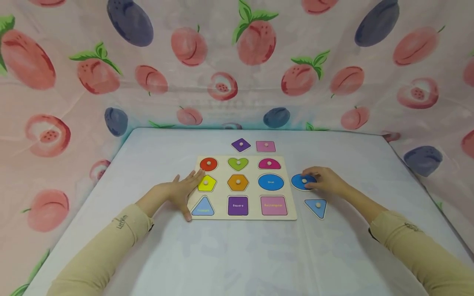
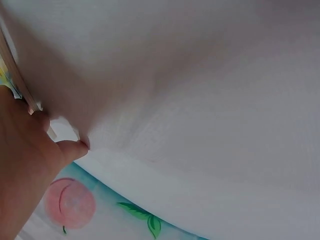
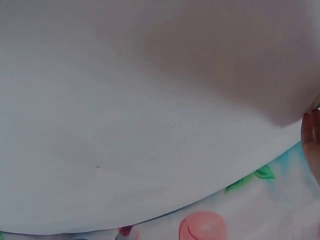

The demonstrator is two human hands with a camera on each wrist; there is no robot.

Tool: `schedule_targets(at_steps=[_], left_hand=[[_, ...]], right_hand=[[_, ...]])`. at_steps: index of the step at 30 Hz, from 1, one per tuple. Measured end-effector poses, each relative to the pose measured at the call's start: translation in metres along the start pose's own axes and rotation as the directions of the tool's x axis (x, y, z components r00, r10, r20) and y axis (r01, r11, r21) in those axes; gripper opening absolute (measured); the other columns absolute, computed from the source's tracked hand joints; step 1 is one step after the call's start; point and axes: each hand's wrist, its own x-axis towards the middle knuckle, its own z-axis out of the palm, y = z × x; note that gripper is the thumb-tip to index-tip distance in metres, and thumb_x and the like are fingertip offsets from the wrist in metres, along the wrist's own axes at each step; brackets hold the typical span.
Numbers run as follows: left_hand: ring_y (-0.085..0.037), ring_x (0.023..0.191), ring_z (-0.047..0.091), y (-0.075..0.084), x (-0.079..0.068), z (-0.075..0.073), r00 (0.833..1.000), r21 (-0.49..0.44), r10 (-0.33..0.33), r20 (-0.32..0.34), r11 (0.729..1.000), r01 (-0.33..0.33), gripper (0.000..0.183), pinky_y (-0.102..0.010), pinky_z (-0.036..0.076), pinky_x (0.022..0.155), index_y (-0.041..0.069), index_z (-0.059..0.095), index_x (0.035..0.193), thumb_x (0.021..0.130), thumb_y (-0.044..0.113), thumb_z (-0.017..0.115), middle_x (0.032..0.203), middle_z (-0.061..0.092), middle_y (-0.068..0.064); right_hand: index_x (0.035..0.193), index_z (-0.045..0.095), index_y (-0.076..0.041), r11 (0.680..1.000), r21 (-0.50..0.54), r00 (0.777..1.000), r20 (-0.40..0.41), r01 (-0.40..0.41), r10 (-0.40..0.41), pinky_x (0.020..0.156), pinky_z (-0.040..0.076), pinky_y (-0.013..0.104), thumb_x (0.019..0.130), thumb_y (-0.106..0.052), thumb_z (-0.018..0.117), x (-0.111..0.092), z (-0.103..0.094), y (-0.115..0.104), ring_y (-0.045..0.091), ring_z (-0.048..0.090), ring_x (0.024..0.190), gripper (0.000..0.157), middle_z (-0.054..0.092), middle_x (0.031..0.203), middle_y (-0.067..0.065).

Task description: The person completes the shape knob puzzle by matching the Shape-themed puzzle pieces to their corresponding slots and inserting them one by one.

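Note:
In the head view, a wooden shape puzzle board [image 1: 255, 164] lies mid-table. My left hand [image 1: 181, 192], fingers spread, rests on its left edge beside the yellow pentagon piece [image 1: 210, 186]. Past the board's right edge, my right hand [image 1: 327, 181] holds a blue oval piece [image 1: 297, 181] between fingers and thumb, around its white knob. The oval recess [image 1: 271, 187] shows its printed blue oval. Below my right hand lies a light blue triangle piece [image 1: 314, 204]. The right wrist view catches only fingertips [image 3: 307, 127] at its right edge.
Behind the board lie a purple square piece [image 1: 237, 146] and a pink rectangle piece [image 1: 263, 149]. Red circle, green heart, magenta semicircle and orange hexagon pieces [image 1: 232, 183] sit in the board. A fruit-print cloth [image 1: 259, 82] hangs behind the white table [image 1: 237, 255].

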Motion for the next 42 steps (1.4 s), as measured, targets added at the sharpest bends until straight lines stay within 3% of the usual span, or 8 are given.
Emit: schedule_targets(at_steps=[16, 25, 30, 42], left_hand=[[-0.034, 0.146, -0.01, 0.006, -0.002, 0.002, 1.0, 0.004, -0.015, 0.021, 1.0, 0.015, 0.137, -0.065, -0.004, 0.112, 0.008, -0.003, 0.152, 0.056, 0.049, 0.086, 0.16, -0.009, -0.012], [-0.034, 0.146, -0.01, 0.005, -0.001, 0.001, 1.0, -0.005, -0.024, 0.016, 1.0, 0.024, 0.137, -0.065, -0.006, 0.112, 0.009, -0.003, 0.152, 0.056, 0.048, 0.086, 0.16, -0.008, -0.011], [-0.033, 0.146, -0.012, 0.008, -0.003, -0.001, 0.999, -0.021, -0.033, 0.026, 0.999, 0.034, 0.138, -0.067, -0.006, 0.11, 0.01, -0.003, 0.152, 0.055, 0.046, 0.087, 0.16, -0.01, -0.01], [-0.033, 0.146, -0.011, 0.007, -0.004, -0.004, 0.999, 0.005, -0.048, 0.024, 0.999, 0.048, 0.136, -0.068, -0.006, 0.11, 0.011, -0.004, 0.152, 0.056, 0.047, 0.086, 0.16, -0.009, -0.01]], right_hand=[[0.091, 0.071, -0.002, 0.996, -0.068, 0.998, -0.037, -0.055, 0.053, 0.096, 0.045, 0.054, 0.085, -0.01, 0.069, 0.006, 0.005, -0.003, 0.045, 0.055, 0.115, 0.011, 0.063, 0.117, 0.026], [0.085, 0.073, -0.003, 0.997, -0.082, 0.999, -0.032, -0.018, 0.015, 0.092, 0.047, 0.054, 0.084, -0.011, 0.07, 0.008, 0.003, -0.002, 0.045, 0.057, 0.11, 0.009, 0.065, 0.112, 0.025], [0.084, 0.071, -0.003, 0.993, -0.106, 0.999, -0.022, 0.044, -0.047, 0.088, 0.05, 0.053, 0.083, -0.009, 0.069, 0.008, 0.001, -0.001, 0.041, 0.062, 0.102, 0.006, 0.068, 0.106, 0.025], [0.087, 0.069, -0.001, 0.995, -0.084, 0.997, -0.055, 0.054, -0.059, 0.09, 0.048, 0.056, 0.086, -0.008, 0.067, 0.01, 0.002, -0.011, 0.045, 0.056, 0.112, 0.007, 0.063, 0.114, 0.027]])
